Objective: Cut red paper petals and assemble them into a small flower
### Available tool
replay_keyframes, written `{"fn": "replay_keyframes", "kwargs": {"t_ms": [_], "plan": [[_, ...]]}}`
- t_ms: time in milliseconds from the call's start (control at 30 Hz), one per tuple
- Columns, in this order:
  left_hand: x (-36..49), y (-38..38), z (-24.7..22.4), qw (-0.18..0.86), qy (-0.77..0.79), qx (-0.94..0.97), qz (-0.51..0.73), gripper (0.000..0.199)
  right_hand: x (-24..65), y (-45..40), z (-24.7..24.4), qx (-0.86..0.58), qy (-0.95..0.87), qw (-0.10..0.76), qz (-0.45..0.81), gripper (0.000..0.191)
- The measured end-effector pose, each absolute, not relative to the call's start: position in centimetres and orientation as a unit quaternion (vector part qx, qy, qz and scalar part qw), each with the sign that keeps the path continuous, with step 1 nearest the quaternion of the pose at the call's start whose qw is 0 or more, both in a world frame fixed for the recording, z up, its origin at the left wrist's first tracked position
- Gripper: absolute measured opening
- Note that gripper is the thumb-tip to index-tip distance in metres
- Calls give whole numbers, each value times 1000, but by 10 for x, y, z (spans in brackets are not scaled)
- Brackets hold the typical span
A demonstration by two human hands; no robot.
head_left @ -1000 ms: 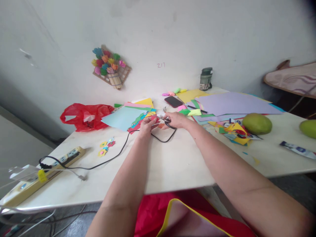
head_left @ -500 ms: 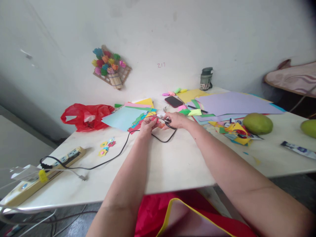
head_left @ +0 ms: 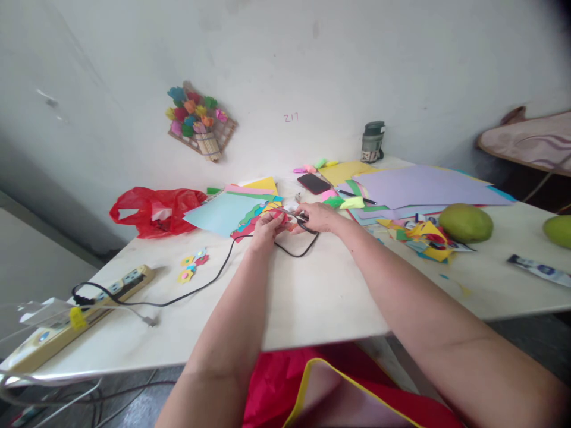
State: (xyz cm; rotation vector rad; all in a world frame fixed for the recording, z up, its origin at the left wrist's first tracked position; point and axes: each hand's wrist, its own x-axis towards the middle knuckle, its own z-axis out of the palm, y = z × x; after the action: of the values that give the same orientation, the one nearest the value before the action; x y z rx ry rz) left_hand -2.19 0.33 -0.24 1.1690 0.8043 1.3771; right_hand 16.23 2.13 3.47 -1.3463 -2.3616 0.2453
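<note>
My left hand (head_left: 269,227) pinches a small piece of red paper (head_left: 281,215) between thumb and fingers. My right hand (head_left: 316,217) is closed around the dark handles of a pair of scissors (head_left: 288,211), whose blades point left over the red paper. Just behind the hands lie colored paper strips with wavy edges (head_left: 250,221), partly under a light blue sheet (head_left: 225,211). A black cord (head_left: 294,255) loops across the table below both hands. Small paper flowers (head_left: 191,264) lie to the left of my left forearm.
On the left are a power strip (head_left: 120,288) and a red plastic bag (head_left: 178,205). A phone (head_left: 314,183), clay packets (head_left: 352,203), and lilac paper (head_left: 414,185) lie at the back. Paper scraps (head_left: 428,235), a green mango (head_left: 466,223) and a tube (head_left: 539,270) are right.
The scissors and the red paper have shifted very slightly between my fingers. Both arms and everything else on the table stay where they were.
</note>
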Motion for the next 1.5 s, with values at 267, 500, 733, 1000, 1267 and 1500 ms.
{"fn": "replay_keyframes", "kwargs": {"t_ms": [267,500,733,1000,1267,1500], "plan": [[-22,5,-4,550,345,483,588,37,162,19,37,-484,-845,207,91,52],[-21,5,-3,544,350,479,593,36,162,19,36,-486,-845,206,89,54],[-21,5,-4,545,352,477,592,34,162,20,36,-485,-845,206,88,51],[-20,5,-1,548,320,494,594,37,163,16,39,-490,-843,206,83,52],[-20,5,-2,563,309,480,598,36,162,17,38,-487,-846,195,92,53],[-19,4,-2,570,298,491,588,36,162,18,37,-481,-849,195,94,56]]}}
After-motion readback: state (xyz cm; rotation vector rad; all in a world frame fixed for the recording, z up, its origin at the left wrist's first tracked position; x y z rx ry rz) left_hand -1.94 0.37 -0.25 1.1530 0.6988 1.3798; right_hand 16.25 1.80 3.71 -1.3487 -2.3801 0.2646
